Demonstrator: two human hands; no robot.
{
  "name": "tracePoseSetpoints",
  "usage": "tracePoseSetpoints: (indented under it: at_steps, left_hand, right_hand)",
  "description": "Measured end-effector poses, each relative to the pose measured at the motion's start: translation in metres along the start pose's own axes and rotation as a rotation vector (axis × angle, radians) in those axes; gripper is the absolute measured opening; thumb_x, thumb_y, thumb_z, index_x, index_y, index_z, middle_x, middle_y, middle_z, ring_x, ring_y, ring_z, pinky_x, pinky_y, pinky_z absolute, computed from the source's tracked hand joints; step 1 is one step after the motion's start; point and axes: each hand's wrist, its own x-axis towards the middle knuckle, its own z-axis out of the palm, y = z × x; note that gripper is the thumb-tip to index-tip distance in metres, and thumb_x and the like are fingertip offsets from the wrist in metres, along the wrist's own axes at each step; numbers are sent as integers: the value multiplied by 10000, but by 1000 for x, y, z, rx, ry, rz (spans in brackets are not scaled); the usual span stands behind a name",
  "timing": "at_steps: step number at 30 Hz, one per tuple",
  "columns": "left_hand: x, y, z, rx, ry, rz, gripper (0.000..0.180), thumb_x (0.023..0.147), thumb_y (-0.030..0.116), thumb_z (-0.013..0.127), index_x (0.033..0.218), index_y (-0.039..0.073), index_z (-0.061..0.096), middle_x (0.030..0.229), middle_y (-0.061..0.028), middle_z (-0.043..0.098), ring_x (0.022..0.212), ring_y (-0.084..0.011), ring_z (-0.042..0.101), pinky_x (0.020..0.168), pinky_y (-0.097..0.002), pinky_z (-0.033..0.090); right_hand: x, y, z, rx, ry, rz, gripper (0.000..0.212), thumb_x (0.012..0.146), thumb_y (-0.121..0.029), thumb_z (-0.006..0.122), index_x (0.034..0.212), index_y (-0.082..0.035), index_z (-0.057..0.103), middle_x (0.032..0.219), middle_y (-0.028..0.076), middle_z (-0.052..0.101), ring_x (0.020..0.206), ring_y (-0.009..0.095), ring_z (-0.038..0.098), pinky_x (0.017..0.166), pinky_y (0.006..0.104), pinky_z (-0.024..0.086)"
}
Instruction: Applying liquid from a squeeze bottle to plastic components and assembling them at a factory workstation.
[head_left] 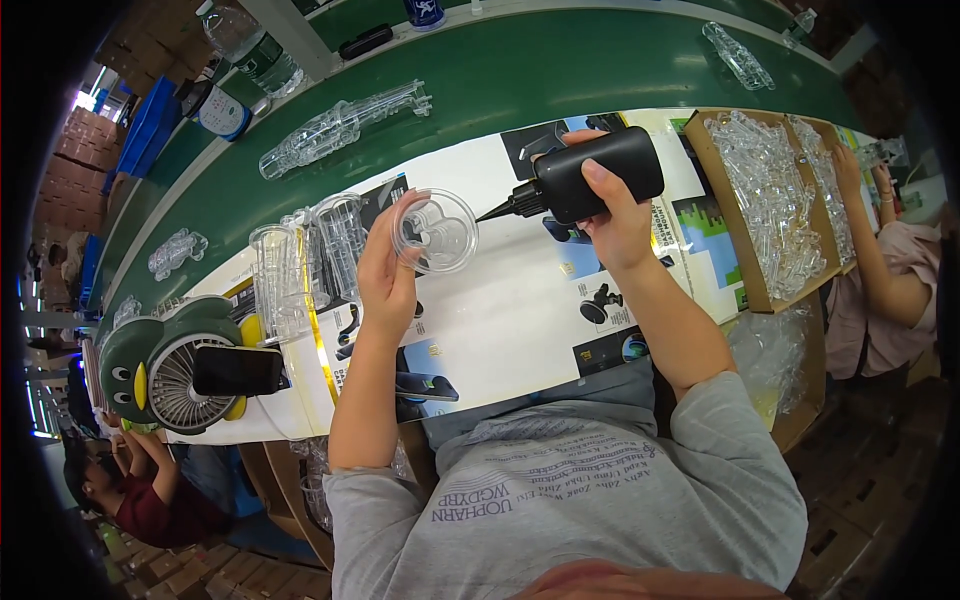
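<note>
My left hand [385,270] is closed on a clear plastic cup-like part [452,232], its round rim turned toward me. In my right hand [622,215] lies a black squeeze bottle [605,178], tilted over sideways, with fingers wrapped around its body. The bottle's thin pointed nozzle reaches left, its tip at or very near the cup part's rim; whether they touch I cannot tell. Left of my left hand stand several clear tall plastic pieces [285,275] in a group on the printed white sheet [490,330].
An open carton [725,200] full of small clear parts stands at the right, a co-worker's arm [870,240] beyond it. A green fan [180,370] with a black phone [237,371] before it sits left. Clear assemblies [345,128] lie on the green belt [560,70].
</note>
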Motion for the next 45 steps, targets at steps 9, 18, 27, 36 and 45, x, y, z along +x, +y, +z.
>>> tracePoseSetpoints:
  at_steps: [9,18,27,36,45]
  left_hand:
    - [-2,0,-1,12,3,-3,389,874,98,487,1229,-58,454,1189,-168,531,1146,-269,486,1001,-362,330]
    - [-2,5,-3,-63,-58,-61,392,865,99,495,1221,-58,455,1180,-169,536,1121,-253,508,980,-351,358]
    - [-4,4,-3,-199,-97,-113,389,908,220,503,1193,-37,441,1113,-138,567,1055,-211,537,941,-330,388]
    - [-4,1,-5,-181,-108,-128,421,903,279,513,1170,-45,479,1098,-132,574,1029,-209,545,924,-328,397]
    - [-3,3,-8,-349,-194,-187,375,867,186,539,1160,-45,500,1072,-122,591,1021,-200,550,911,-320,403]
  right_hand:
    - [1,1,-2,10,-28,17,336,789,-226,572,1074,-49,547,899,118,626,676,91,601,460,168,423]
    - [2,3,-4,47,-33,29,335,790,-203,574,1081,-40,539,936,139,618,752,123,621,538,190,486]
    - [2,1,-5,42,-30,15,341,790,-199,577,1082,-27,537,940,145,613,777,144,630,566,205,510]
    - [2,1,-6,36,-46,11,340,792,-199,574,1080,-21,539,940,144,611,775,146,626,571,212,515]
    - [3,-2,-9,45,-69,8,342,779,-187,577,1065,-3,542,936,164,610,770,161,627,591,225,519]
